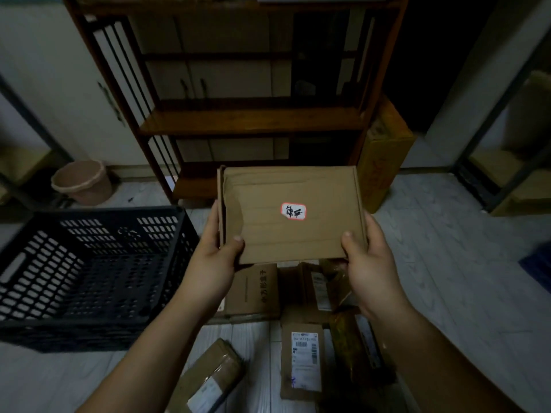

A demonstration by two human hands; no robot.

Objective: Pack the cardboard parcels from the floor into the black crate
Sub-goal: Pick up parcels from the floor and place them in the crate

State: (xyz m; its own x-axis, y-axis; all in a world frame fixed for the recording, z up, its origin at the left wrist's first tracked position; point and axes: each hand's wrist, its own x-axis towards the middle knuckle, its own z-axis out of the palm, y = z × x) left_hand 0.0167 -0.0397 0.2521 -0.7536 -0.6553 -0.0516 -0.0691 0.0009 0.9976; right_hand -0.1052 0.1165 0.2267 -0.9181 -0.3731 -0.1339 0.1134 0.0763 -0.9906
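Now we hold the box (290,214) flat, left hand (216,257) and right hand (368,257) gripping its near corners; the crate (89,263) lies leftward, nearer our left.

The black crate (104,212) on the left stands open-topped — room inside. Parcels (301,359) crowd the near floor (447,263); a wooden shelf (247,120) blocks the far side.

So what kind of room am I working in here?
Probably a dim home storage or utility room: a dark wooden shelf unit stands in front of white cabinet doors, a pink bin sits on the pale floor, and cardboard parcels lie loose beside the black crate.
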